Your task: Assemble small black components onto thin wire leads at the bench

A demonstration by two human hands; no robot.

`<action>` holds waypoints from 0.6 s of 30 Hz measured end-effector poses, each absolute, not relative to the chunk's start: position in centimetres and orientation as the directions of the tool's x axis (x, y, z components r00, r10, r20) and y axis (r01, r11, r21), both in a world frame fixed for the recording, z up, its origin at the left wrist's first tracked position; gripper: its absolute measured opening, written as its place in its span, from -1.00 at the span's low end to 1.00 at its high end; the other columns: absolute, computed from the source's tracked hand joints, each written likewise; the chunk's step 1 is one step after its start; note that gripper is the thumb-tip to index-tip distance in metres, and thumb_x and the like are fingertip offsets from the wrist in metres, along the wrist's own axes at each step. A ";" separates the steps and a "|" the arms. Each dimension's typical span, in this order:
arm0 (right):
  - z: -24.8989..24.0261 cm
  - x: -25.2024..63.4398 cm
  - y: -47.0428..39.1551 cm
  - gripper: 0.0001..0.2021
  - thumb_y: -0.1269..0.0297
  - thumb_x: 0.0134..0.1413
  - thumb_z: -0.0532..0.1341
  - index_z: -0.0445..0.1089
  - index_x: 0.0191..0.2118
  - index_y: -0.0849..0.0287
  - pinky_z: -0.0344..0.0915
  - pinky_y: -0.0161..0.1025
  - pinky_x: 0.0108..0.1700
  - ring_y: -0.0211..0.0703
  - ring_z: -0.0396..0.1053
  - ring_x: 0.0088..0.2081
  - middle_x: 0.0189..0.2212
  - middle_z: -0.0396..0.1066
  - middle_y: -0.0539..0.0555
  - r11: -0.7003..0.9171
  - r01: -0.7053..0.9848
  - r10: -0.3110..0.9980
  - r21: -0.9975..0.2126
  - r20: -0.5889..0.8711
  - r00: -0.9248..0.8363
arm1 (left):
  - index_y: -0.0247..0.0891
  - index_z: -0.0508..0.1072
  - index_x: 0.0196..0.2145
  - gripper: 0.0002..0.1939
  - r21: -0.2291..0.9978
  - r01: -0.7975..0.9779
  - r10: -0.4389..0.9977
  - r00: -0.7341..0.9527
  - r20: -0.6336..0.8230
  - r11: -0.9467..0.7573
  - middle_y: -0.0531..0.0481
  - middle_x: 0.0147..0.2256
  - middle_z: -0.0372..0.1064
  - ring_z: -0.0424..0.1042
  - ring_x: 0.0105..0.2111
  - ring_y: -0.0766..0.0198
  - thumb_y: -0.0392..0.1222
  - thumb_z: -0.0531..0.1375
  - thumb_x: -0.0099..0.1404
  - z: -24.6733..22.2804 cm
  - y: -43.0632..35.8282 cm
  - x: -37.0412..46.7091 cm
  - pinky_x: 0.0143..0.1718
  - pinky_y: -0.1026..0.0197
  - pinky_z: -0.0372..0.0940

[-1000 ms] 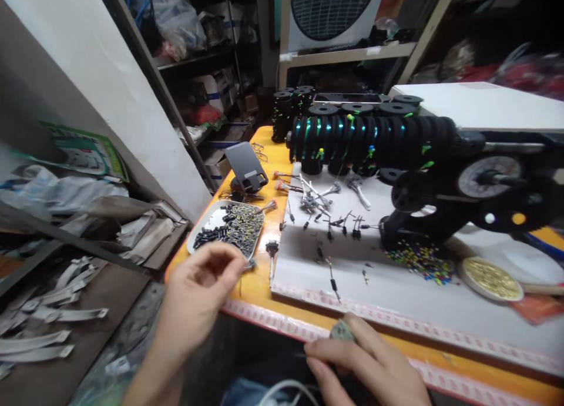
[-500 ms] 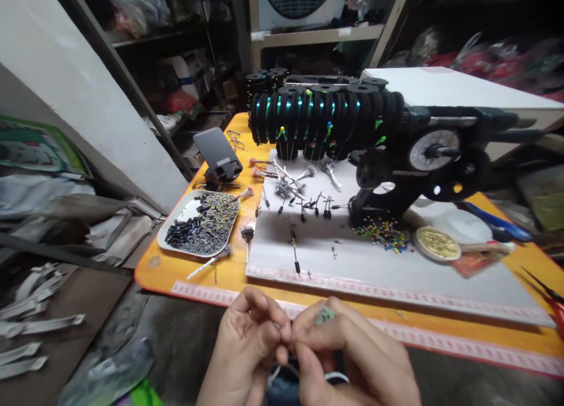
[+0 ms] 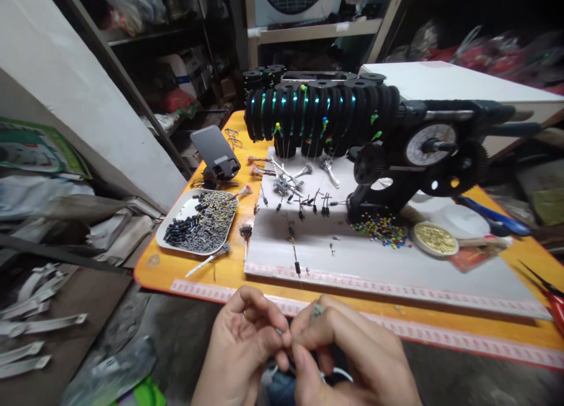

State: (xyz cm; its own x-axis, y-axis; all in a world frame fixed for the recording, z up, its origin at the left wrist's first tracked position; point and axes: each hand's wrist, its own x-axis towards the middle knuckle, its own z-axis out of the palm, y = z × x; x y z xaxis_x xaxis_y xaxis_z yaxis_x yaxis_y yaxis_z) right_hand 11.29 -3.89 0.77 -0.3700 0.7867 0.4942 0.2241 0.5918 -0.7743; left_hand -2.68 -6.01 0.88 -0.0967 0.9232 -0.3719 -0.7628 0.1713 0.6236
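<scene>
Close to me, in front of the table edge, my left hand (image 3: 249,344) pinches a small grey piece (image 3: 278,331) between thumb and forefinger. It is too small to name, and fingers hide most of it. My right hand (image 3: 352,350) is pinched too, its fingertips meeting the left ones; what lies between them is hidden. A green patch (image 3: 317,312) sits on a right finger. Just beyond the hands, a small black cylinder (image 3: 297,268) on a thin stem lies on the white board (image 3: 374,277).
A white tray (image 3: 161,232) of small grey, black and yellow pieces stands left. Behind the board is a black geared machine (image 3: 321,115) with ridged rolls. Coloured beads (image 3: 383,230), a dish of gold bits (image 3: 435,240) and red-handled scissors (image 3: 553,300) lie right; a phone stand (image 3: 215,150) is back left.
The view has shifted slightly, so the table things sit a little further left and up. Both hands keep their pinched pose, fingertips together.
</scene>
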 end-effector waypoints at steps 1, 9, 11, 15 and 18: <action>0.8 11.3 -3.9 -0.78 0.64 0.00 0.17 0.27 -0.39 0.14 0.22 -0.40 -0.53 -0.35 0.33 -0.55 -0.55 0.35 -0.06 0.590 0.223 0.788 -0.776 0.493 -0.370 | -0.28 0.49 -0.44 -0.62 0.625 -0.762 0.923 -0.097 -0.373 0.172 0.10 -0.58 0.48 0.37 -0.68 0.50 -0.27 0.58 -0.16 0.9 -6.0 -2.7 -0.66 0.53 0.31; 0.5 11.3 -3.8 -0.78 0.64 0.02 0.18 0.25 -0.40 0.14 0.21 -0.40 -0.53 -0.36 0.30 -0.55 -0.55 0.34 -0.06 0.586 0.236 0.791 -0.775 0.483 -0.377 | -0.27 0.45 -0.42 -0.58 0.634 -0.753 0.919 -0.103 -0.381 0.179 0.12 -0.57 0.49 0.39 -0.68 0.50 -0.26 0.58 -0.16 0.8 -6.1 -2.7 -0.65 0.53 0.31; 0.5 11.3 -3.7 -0.78 0.64 0.03 0.17 0.25 -0.41 0.14 0.22 -0.39 -0.52 -0.35 0.31 -0.54 -0.55 0.33 -0.06 0.576 0.230 0.794 -0.784 0.471 -0.385 | -0.28 0.44 -0.42 -0.57 0.646 -0.742 0.919 -0.109 -0.380 0.179 0.13 -0.56 0.49 0.40 -0.68 0.50 -0.26 0.58 -0.16 0.7 -6.1 -2.7 -0.64 0.53 0.31; 0.9 11.3 -3.6 -0.81 0.58 0.11 0.13 0.27 -0.42 0.14 0.27 -0.36 -0.46 -0.30 0.36 -0.50 -0.53 0.35 -0.04 0.476 0.183 0.840 -0.860 0.384 -0.383 | -0.26 0.43 -0.42 -0.57 0.716 -0.689 0.931 -0.179 -0.317 0.112 0.13 -0.56 0.52 0.44 -0.65 0.46 -0.26 0.58 -0.15 0.5 -6.3 -2.6 -0.61 0.48 0.36; 1.7 11.4 -3.5 -0.82 0.51 0.19 0.12 0.32 -0.41 0.14 0.31 -0.34 -0.42 -0.28 0.39 -0.47 -0.50 0.42 -0.01 0.376 0.172 0.863 -0.911 0.277 -0.422 | -0.23 0.43 -0.40 -0.58 0.747 -0.662 0.941 -0.210 -0.266 0.063 0.13 -0.55 0.53 0.45 -0.63 0.43 -0.27 0.57 -0.12 0.5 -6.3 -2.6 -0.59 0.45 0.38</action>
State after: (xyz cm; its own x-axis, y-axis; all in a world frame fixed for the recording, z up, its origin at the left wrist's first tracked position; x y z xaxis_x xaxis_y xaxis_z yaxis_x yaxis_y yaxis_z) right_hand 11.39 -3.50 1.70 -0.4222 0.8633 0.2765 0.1722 0.3759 -0.9105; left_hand -2.57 -6.34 0.50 -0.2103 0.9407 -0.2661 -0.6617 0.0634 0.7471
